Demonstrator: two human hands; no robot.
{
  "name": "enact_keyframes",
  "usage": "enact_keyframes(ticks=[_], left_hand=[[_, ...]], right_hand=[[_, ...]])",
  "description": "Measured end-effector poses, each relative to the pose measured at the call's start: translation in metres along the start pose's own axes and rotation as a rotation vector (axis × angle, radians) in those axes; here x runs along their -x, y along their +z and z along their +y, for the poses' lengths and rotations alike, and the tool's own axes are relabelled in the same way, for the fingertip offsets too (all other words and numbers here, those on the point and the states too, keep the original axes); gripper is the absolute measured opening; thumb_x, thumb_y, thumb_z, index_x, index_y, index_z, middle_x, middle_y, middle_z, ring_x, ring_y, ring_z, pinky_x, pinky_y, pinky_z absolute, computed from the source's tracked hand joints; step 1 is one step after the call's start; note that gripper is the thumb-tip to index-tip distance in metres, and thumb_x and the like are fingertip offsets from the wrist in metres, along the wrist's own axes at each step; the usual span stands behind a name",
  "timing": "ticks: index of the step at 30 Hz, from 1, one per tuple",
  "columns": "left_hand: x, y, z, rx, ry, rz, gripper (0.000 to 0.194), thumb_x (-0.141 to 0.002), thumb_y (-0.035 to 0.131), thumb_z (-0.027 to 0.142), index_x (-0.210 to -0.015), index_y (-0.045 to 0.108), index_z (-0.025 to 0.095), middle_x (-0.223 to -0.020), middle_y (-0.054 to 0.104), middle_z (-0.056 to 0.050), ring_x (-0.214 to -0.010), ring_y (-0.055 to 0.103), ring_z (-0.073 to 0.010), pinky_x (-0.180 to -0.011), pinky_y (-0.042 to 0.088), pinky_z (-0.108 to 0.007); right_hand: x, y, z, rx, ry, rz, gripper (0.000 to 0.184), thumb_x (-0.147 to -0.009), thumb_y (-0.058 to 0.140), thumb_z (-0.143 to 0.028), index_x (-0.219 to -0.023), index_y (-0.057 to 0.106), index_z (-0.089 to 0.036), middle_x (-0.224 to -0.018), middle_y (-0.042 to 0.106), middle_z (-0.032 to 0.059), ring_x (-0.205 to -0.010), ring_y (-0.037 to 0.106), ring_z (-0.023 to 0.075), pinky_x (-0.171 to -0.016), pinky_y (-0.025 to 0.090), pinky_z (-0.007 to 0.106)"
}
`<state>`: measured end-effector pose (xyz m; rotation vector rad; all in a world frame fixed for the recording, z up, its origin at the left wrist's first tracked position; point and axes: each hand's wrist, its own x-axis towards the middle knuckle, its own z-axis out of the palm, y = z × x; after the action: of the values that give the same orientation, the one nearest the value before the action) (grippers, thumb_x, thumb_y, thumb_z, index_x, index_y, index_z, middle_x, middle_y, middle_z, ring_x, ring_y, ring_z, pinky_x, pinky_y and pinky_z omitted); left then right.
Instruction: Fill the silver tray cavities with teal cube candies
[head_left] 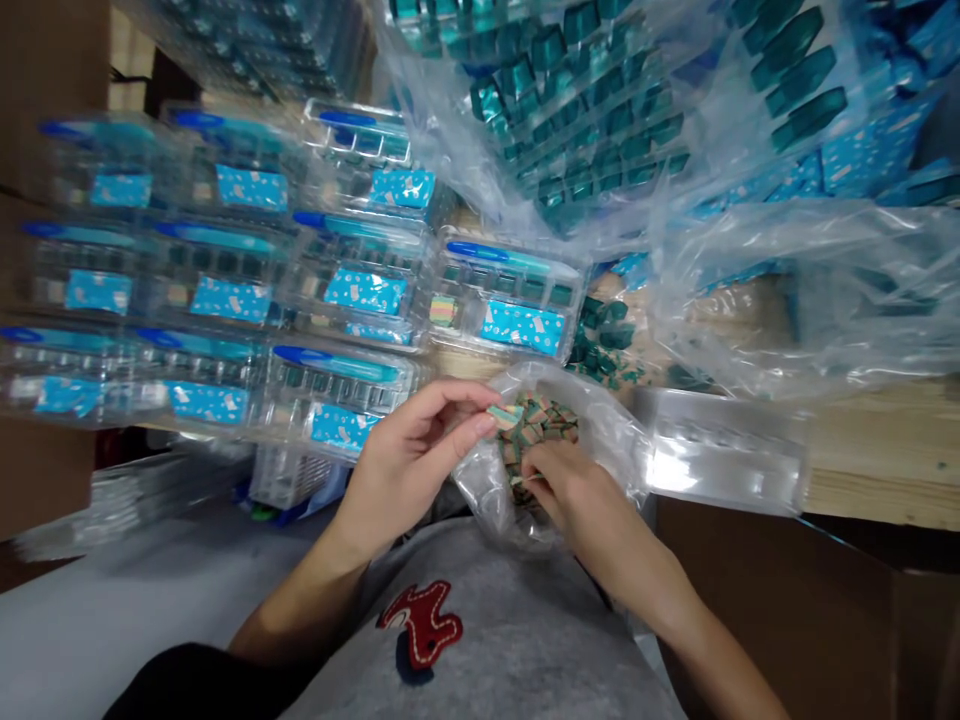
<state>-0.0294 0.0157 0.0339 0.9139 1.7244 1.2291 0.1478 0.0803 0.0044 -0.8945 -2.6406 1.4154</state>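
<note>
Between the thumb and fingers of my left hand (420,450) is a small striped block (507,413), layered in green and tan. My right hand (581,495) dips into a clear plastic bag (615,425) in front of my body, its fingertips curled down among many small green and tan blocks (546,420). What those fingertips pinch, if anything, is hidden. Just beyond the bag lies a clear plastic tray (465,345) with a blue pen (510,258), a blue dotted packet (523,327), dark green pieces and a striped block stack (444,311).
Rows of similar filled trays (225,300) cover the left of the wooden table (877,450). Loose dark green pieces (604,330) lie beyond the bag. Large plastic bags of green pieces (570,110) and blue packets (870,150) fill the back right. An unfilled clear tray (724,450) sits at right.
</note>
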Motion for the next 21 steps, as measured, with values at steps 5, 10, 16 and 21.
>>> enact_keyframes(ticks=[5,10,16,21], left_hand=[[0.002,0.007,0.000,0.041,-0.022,-0.021,0.006,-0.084,0.068,0.021,-0.089,0.068,0.022,-0.083,0.074,0.002,-0.073,0.070,-0.0121,-0.066,0.057,-0.022],[0.008,0.018,0.004,0.057,0.010,-0.123,0.010,-0.084,0.067,0.014,-0.088,0.069,0.022,-0.088,0.075,0.001,-0.082,0.071,-0.0124,-0.072,0.058,-0.022],[0.014,0.024,0.007,0.031,0.114,-0.138,0.012,-0.085,0.068,0.014,-0.092,0.070,0.024,-0.094,0.076,-0.001,-0.090,0.072,-0.0159,-0.082,0.060,-0.029],[0.012,0.027,0.004,0.044,0.132,-0.024,0.007,-0.085,0.068,0.016,-0.087,0.069,0.023,-0.088,0.075,0.000,-0.086,0.072,-0.0135,-0.076,0.060,-0.025]], right_hand=[[0.010,-0.017,-0.005,-0.604,0.210,0.263,0.009,-0.083,0.068,-0.020,-0.080,0.061,-0.023,-0.076,0.066,-0.0033,-0.069,0.063,0.0130,-0.063,0.051,0.024],[0.009,-0.018,-0.016,-0.885,0.244,0.425,0.009,-0.077,0.073,-0.021,-0.076,0.064,-0.022,-0.069,0.066,-0.0043,-0.059,0.061,0.0105,-0.054,0.051,0.021],[0.008,-0.010,-0.025,-0.809,0.217,0.630,0.010,-0.075,0.074,-0.015,-0.074,0.067,-0.023,-0.071,0.069,-0.0029,-0.063,0.065,0.0122,-0.057,0.055,0.023],[0.015,-0.007,-0.030,-0.802,0.180,0.654,0.021,-0.081,0.070,-0.010,-0.093,0.072,-0.027,-0.072,0.073,-0.0051,-0.058,0.068,0.0120,-0.055,0.058,0.024]])
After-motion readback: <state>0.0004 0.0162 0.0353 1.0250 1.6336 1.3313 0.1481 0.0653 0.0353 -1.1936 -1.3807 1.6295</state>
